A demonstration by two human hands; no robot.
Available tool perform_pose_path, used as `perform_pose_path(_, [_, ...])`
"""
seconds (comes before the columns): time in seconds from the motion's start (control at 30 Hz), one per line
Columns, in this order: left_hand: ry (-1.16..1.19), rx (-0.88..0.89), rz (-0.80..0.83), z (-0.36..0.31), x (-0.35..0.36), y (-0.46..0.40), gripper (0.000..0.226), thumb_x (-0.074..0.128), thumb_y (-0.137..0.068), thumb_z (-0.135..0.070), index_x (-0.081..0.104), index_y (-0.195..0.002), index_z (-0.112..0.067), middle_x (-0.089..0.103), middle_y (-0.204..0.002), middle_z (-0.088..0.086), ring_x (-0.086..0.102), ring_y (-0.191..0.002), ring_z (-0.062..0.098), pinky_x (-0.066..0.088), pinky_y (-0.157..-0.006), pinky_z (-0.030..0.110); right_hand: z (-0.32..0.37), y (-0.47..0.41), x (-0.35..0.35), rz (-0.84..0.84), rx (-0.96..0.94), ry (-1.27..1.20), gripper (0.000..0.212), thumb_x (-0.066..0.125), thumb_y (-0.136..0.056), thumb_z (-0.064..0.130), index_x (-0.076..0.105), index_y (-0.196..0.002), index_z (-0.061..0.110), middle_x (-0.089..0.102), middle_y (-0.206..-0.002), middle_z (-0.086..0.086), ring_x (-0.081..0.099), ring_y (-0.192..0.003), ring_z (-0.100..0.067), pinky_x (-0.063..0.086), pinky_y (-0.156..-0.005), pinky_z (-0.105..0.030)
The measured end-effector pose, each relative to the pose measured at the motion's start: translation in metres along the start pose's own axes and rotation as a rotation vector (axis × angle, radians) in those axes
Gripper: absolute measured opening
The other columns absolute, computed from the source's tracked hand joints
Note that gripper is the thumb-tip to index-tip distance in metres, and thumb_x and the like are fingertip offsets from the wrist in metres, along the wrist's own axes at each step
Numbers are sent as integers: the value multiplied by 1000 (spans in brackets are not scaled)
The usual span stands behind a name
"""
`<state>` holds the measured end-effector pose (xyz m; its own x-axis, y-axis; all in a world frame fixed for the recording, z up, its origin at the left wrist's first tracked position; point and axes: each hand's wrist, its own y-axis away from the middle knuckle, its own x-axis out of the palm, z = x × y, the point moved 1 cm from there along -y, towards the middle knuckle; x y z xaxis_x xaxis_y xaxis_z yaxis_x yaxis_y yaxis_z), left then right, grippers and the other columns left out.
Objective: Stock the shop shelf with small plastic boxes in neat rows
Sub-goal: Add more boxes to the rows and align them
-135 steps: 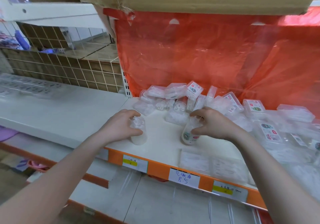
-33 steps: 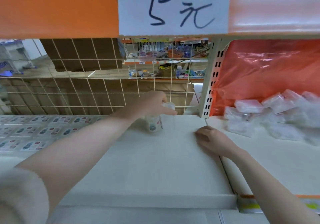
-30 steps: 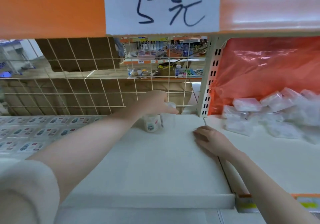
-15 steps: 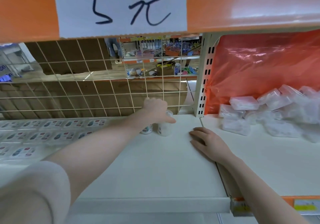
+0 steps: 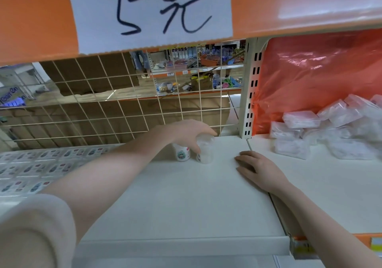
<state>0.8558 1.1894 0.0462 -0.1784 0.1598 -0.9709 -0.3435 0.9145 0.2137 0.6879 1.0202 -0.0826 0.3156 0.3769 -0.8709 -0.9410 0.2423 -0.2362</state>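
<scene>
White shelf [image 5: 186, 205], orange sheet [image 5: 310, 77], clear boxes [image 5: 300, 119].

My left hand [image 5: 186, 132] has carried its clear container [image 5: 205, 151] from the heap at three o'clock to the white shelf [image 5: 186, 201], standing it just right of the labelled one [image 5: 182, 153]. My right hand [image 5: 258, 169] has let its container go and now lies flat at four o'clock of them.

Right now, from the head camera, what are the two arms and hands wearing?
The left arm's pale, fluffy-looking sleeve is pushed up near the elbow, leaving the forearm bare. The left hand and right hand are bare: no gloves, rings or watch visible. No sleeve shows on the right arm.
</scene>
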Motion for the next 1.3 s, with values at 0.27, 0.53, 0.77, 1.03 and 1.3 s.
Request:
perform_pose_path(0.27, [-80,41,-9,1,-2,1,59,68,-81,-19,49,-135,-31,50,-136,-9,44,-123,13,39,-101,35,-1,0,2,-22,10,-10,35,58,-90,33,60,-123,21,51,-132,5,48,-120,-12,32,-94,-18])
perform_pose_path(0.53, [-159,-32,-66,5,0,-1,53,68,-78,-42,53,-128,-30,55,-121,-6,50,-108,14,41,-79,29,0,-1,1,-7,21,-14,36,56,-90,34,59,-124,22,50,-134,6,47,-122,-12,35,-97,-23])
perform_pose_path(0.77, [-52,-23,-16,8,-2,4,67,77,-73,-31,49,-134,-28,50,-133,-8,45,-120,10,39,-94,27,1,-1,0,-7,15,-23,36,56,-90,33,59,-123,20,51,-133,5,48,-121,-13,35,-96,-22])
perform_pose_path(1.03, [-32,-34,-3,10,0,4,60,70,-79,-21,49,-135,-31,51,-134,-10,46,-120,11,40,-93,26,0,-1,2,-20,9,-26,33,56,-90,32,61,-121,20,52,-130,5,49,-118,-13,37,-91,-22])
perform_pose_path(1.3, [-124,-127,-59,14,3,-1,51,65,-79,-42,55,-127,-28,57,-122,-5,52,-102,13,48,-84,35,0,-1,3,-35,11,-21,33,57,-89,33,61,-120,22,53,-129,7,50,-117,-12,35,-88,-19])
